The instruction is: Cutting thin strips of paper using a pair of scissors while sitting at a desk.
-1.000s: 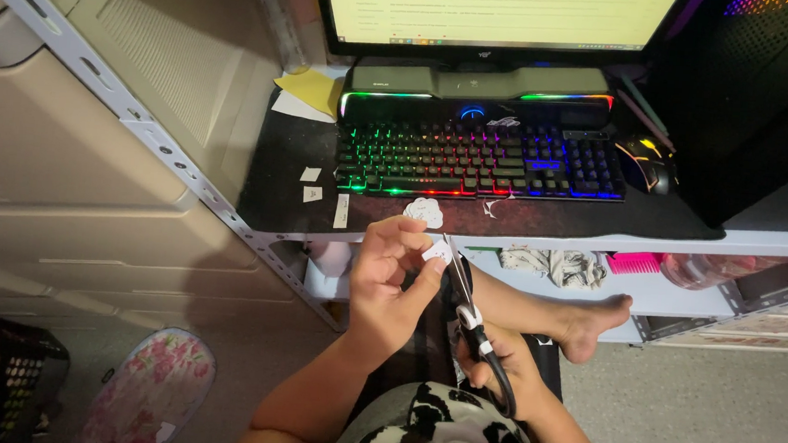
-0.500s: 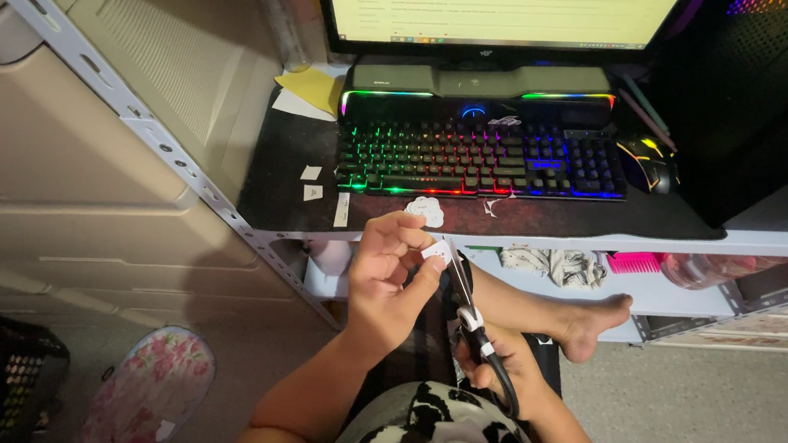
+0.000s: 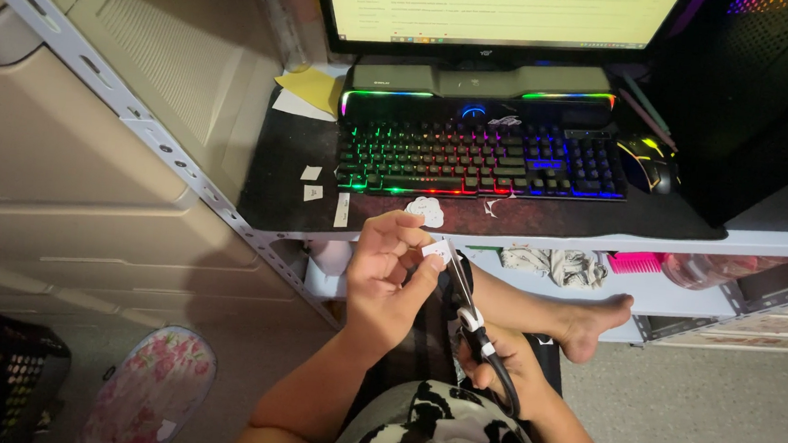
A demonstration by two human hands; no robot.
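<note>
My left hand [image 3: 385,282] pinches a small white paper piece [image 3: 437,250] between thumb and fingers, just below the desk edge. My right hand [image 3: 505,361] grips the black handles of a pair of scissors [image 3: 469,312], whose blades point up and meet the paper piece. Both hands hover over my lap. On the dark desk mat [image 3: 286,161] above lie a white cloud-shaped paper cutout [image 3: 426,209] and several small paper scraps [image 3: 311,192].
A rainbow-lit keyboard [image 3: 479,158], a mouse [image 3: 647,165], a lit monitor [image 3: 499,14] and a black computer tower [image 3: 760,100] crowd the desk. Yellow and white paper [image 3: 306,93] lies at the back left. A pink comb [image 3: 633,262] sits on the lower shelf. A floral slipper [image 3: 148,390] lies on the floor.
Almost nothing moved; my left hand and the paper piece shifted very slightly against the scissor blades.
</note>
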